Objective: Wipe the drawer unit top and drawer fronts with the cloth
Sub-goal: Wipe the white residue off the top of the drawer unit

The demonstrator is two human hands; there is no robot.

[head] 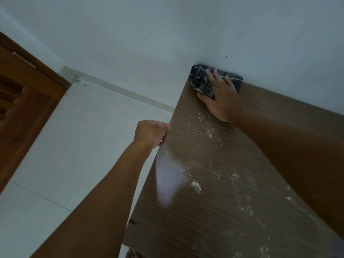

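The drawer unit's top [204,211] is a brown wood-grain panel that fills the lower right of the head view, with white dust specks scattered along it. A folded dark checked cloth [200,82] lies at the top's far left corner, against the wall. My right hand [220,97] presses flat on the cloth, fingers spread over it. My left hand [150,134] grips the top's left edge, thumb on the surface and fingers curled under. The drawer fronts are out of sight.
A pale wall [167,34] rises behind the unit. White floor tiles [65,155] lie to the left, with a brown wooden door [22,101] at the far left. A bare foot [133,254] shows at the bottom edge.
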